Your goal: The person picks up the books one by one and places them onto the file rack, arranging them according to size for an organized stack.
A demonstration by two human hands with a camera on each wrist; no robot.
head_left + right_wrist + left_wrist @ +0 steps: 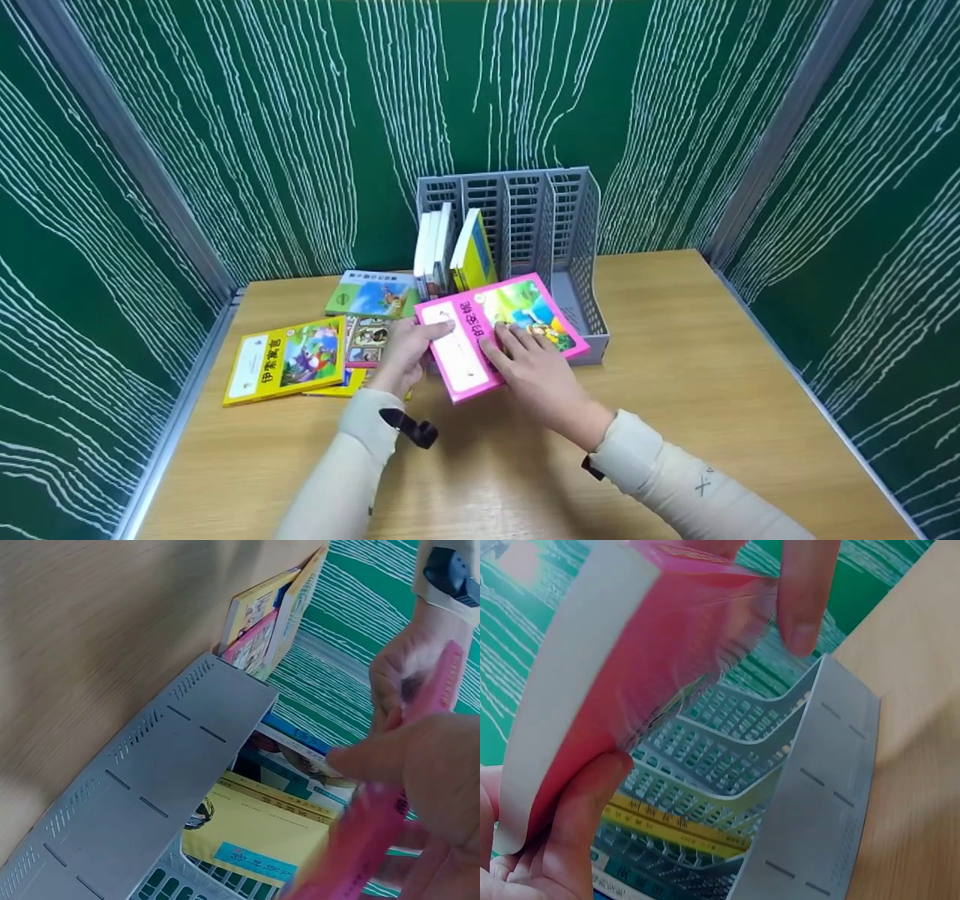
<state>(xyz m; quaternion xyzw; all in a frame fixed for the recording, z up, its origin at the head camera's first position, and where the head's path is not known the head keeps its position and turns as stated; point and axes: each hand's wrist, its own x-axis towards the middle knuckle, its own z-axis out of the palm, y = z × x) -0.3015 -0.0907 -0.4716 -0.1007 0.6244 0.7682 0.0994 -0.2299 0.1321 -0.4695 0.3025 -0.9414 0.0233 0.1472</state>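
Observation:
A pink-bordered book [487, 330], with a white panel and a bright picture on its cover, is held tilted in front of and above the grey file holder [600, 346]. My left hand [405, 352] grips its left end, thumb on the cover. On the cover's lower middle lie fingers of my right hand [540, 375]; in the right wrist view its thumb [367, 761] and fingers are on opposite sides of the book. White-edged books [431, 251] and a yellow book [474, 255] stand upright in the holder's left compartments.
Left of the holder, a yellow book [289, 360] lies partly over other books. A green-and-blue book [375, 292] lies behind them, beside a book with framed pictures [367, 341]. Green walls with white streaks border the wooden table [675, 420].

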